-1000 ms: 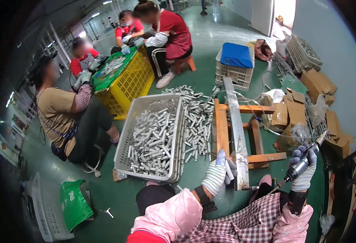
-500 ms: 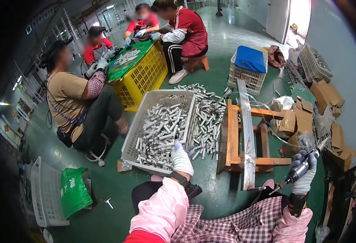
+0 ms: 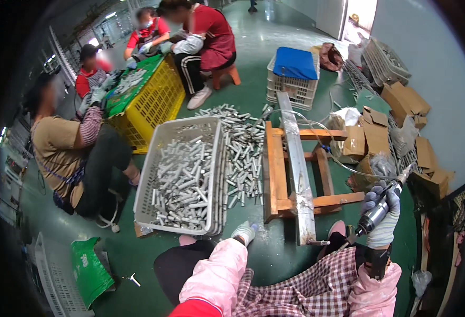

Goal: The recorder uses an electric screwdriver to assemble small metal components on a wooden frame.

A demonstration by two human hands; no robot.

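My right hand (image 3: 384, 219), in a striped glove with grey fingertips, is wrapped around a straight silver-and-black power screwdriver (image 3: 375, 215). Its bit points down and left, close to a small rod (image 3: 318, 243) at the near end of a metal bar (image 3: 297, 174). The bar lies across a wooden stool frame (image 3: 274, 174). My gloved left hand (image 3: 244, 232) hovers between the bar and a white crate (image 3: 143, 190) heaped with short grey metal tubes (image 3: 183, 182). Its fingers look curled; anything in them is hidden.
Loose tubes (image 3: 245, 158) are piled on the floor right of the crate. Several people sit around a yellow crate (image 3: 155, 108) at the back left. A crate with a blue cover (image 3: 296, 63) stands behind the stool; cardboard boxes (image 3: 376, 132) and a looping clear hose (image 3: 348, 168) lie right.
My left hand has left the tubes in the crate and come back and to the right. The whole view has shifted; my right hand still holds the power screwdriver.
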